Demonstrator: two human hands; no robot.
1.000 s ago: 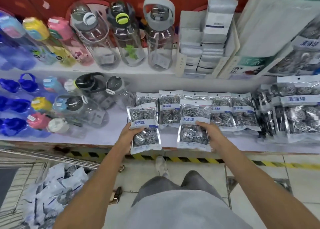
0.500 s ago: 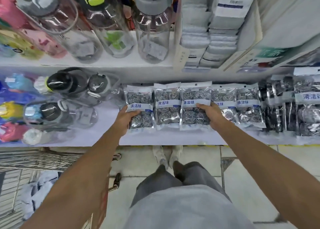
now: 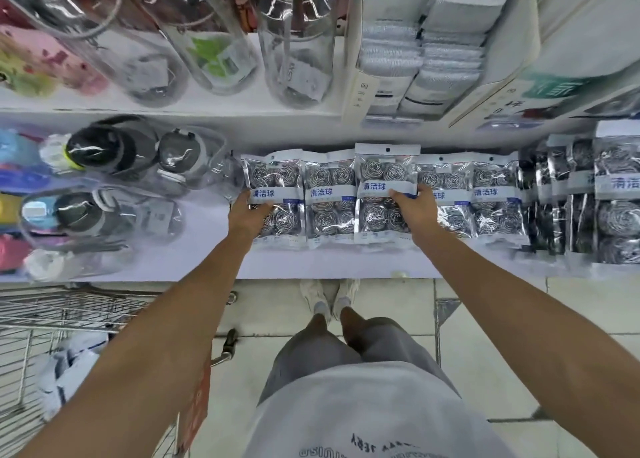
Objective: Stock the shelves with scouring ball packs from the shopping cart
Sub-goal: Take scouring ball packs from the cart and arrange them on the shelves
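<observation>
Both arms are stretched forward and down to the lower shelf (image 3: 311, 263), elbows nearly straight. The left hand (image 3: 246, 215) is laid on the lower left part of the leftmost pack (image 3: 273, 194), its thumb curled over the pack's face, so the pack is pinched at that edge. The right hand (image 3: 414, 211) is set on the right side of the third pack (image 3: 382, 194), which is gripped with the thumb across its blue label band. This third pack is raised slightly above its neighbours in the row, overlapping them.

Five packs are seen side by side on the lower shelf, each holding steel scouring balls behind clear film. A white and blue band across each is printed "清洁球". Larger packs (image 3: 616, 194) with the same characters, partly cut off, are stacked to the right.

More packs are lying in the cart (image 3: 69, 312) at lower left, seen through its wire.

Bottles (image 3: 114, 152) are lying left of the row, and clear ones (image 3: 298, 59) stand on the upper shelf. Print on the shirt (image 3: 363, 423) is seen upside down and cannot be read.
</observation>
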